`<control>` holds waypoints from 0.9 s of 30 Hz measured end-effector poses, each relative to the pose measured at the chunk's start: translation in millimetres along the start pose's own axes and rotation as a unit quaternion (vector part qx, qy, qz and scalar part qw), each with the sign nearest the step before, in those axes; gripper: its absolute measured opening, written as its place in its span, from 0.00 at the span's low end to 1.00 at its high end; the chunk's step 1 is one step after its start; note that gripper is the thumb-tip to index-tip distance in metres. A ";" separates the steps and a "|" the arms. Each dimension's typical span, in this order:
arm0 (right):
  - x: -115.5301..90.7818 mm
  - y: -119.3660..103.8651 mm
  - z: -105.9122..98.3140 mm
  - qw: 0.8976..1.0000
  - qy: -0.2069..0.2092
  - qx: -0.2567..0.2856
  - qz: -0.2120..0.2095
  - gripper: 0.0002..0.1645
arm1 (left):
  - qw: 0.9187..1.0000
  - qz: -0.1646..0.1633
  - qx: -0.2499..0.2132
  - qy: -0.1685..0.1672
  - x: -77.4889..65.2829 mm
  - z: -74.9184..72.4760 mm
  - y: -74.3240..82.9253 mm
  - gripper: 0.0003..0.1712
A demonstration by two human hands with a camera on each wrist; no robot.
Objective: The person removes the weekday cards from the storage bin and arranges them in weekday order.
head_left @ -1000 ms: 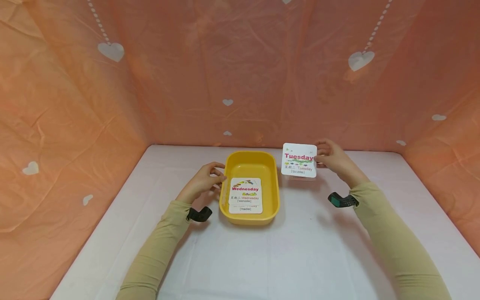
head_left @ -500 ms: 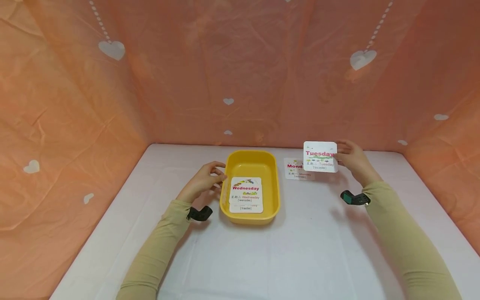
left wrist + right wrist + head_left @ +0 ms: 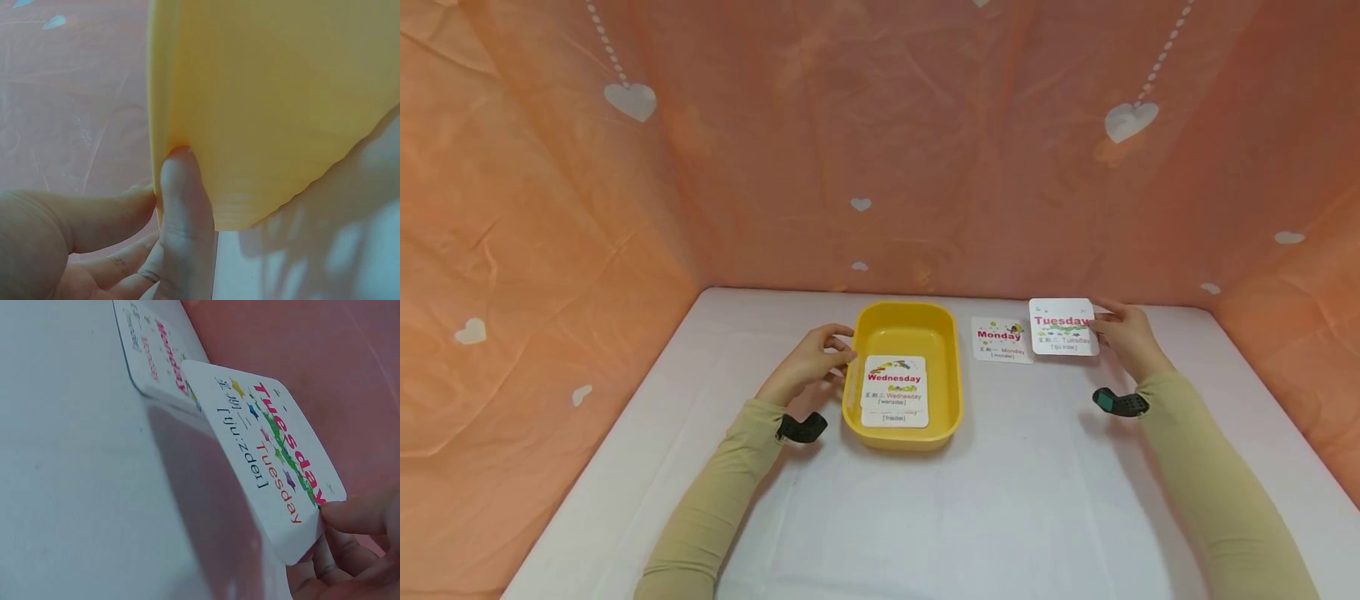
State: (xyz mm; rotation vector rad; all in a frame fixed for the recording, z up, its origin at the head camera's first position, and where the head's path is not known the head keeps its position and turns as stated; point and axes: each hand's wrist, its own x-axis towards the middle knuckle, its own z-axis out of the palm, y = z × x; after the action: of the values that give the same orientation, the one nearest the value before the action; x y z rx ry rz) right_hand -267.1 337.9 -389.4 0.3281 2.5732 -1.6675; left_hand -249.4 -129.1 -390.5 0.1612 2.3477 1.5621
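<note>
My right hand (image 3: 1126, 337) pinches the right edge of a white "Tuesday" flash card (image 3: 1062, 327) between thumb and fingers. In the right wrist view the flash card (image 3: 269, 462) is tilted above the table, its shadow falling below. Just left of it, a "Monday" flash card (image 3: 1002, 342) lies face up on the table. At the left rim of a yellow plastic tray (image 3: 956, 367), my left hand (image 3: 808, 362) pinches the wall with thumb and finger, as the left wrist view shows. Inside the tray, a "Wednesday" flash card (image 3: 894, 381) partly covers a "Friday" card (image 3: 895, 419).
A white cloth covers the table (image 3: 1000, 508). Orange-pink curtain fabric (image 3: 820, 150) with white hearts rises behind the table and along both sides. Both wrists carry black straps, and the "Monday" card lies close to the tray's right side.
My right hand has carried the "Tuesday" card rightward and then lowered it, uncovering the "Monday" card on the table. The left hand has stayed at the tray's rim.
</note>
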 end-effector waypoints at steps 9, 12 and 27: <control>-0.8 14.7 -3.7 1.000 0.018 0.000 0.005 0.33 | 1.000 0.005 -0.006 0.000 -2.8 0.6 1.3 0.25; 0.8 19.9 -3.5 0.999 0.031 -0.004 -0.005 0.33 | 1.000 0.006 -0.006 0.000 -2.8 0.5 1.4 0.26; 3.3 30.6 2.7 0.997 0.067 -0.039 0.000 0.32 | 1.000 0.004 -0.007 -0.011 -1.5 -0.5 1.1 0.24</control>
State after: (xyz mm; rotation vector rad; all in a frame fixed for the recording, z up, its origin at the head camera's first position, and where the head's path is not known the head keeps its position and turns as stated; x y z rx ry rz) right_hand -264.2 347.9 -418.5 0.4498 2.7258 -1.5905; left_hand -248.3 -129.5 -389.1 0.1829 2.3211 1.5722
